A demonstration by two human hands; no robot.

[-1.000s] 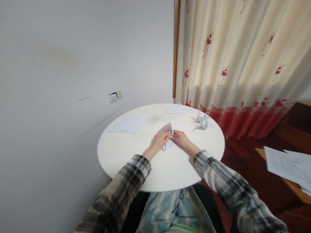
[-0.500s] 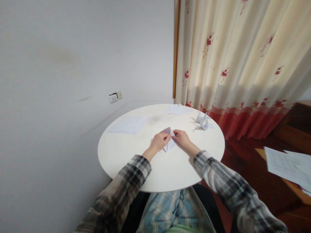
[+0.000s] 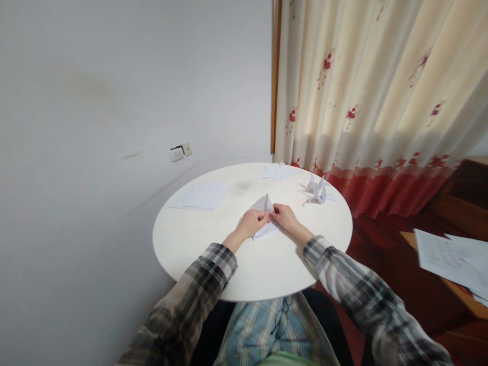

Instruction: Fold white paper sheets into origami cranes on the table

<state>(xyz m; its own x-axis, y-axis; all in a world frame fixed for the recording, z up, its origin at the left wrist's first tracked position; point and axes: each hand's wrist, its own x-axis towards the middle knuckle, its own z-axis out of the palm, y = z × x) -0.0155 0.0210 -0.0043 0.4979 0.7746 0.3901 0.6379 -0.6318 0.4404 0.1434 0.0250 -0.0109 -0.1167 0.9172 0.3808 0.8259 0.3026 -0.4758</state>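
Observation:
A folded piece of white paper [image 3: 263, 203] is between my two hands near the middle of the round white table [image 3: 263, 277]. One pointed flap of it stands up beyond my fingers, and a flat part lies toward me on the tabletop. My left hand [image 3: 253, 222] pinches the paper from the left, with thumb and fingers closed. From the right, my right hand [image 3: 284, 216] grips the paper's other side with its fingertips, close to the left fingertips. My fingers hide the folds in the centre.
Flat white sheets [image 3: 200, 195] lie at the table's left. More paper pieces [image 3: 275, 172] are at the far edge, and folded paper figures [image 3: 318, 191] stand at the right. Papers [image 3: 450, 256] rest on wooden furniture at the right. A wall socket [image 3: 177, 154] is behind.
The paper's flap has opened upward into a taller, wider point beyond my fingers. My hands have shifted only slightly, and both still hold the paper.

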